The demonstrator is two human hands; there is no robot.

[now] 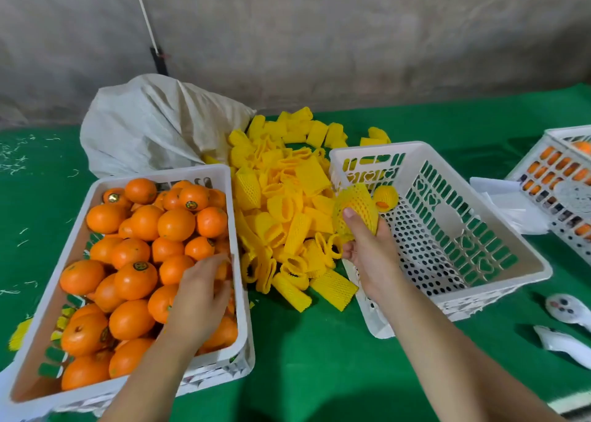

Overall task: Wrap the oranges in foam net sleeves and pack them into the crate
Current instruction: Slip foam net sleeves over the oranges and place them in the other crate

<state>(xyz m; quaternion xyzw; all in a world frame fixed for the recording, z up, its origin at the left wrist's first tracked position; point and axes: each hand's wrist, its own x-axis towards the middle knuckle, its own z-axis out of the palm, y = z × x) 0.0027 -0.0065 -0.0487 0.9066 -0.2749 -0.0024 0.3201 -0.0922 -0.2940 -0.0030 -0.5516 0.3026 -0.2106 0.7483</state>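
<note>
Left hand [200, 289] was down in the near-left crate [236, 262] full of bare oranges [134, 246], fingers over fruit at the crate's right wall; blurred, so I couldn't tell whether it gripped one. Right hand [367, 249] held a yellow foam sleeve [356, 209] pinched between thumb and fingers, over the left edge of the right-hand crate [524, 255]. One wrapped orange [385, 198] sat in that crate's far-left corner. Loose sleeves [287, 204] were piled on the green tabletop [303, 357] between the crates, a white sack [153, 124] behind them. Another basket [563, 178] with fruit stood far right.
</note>
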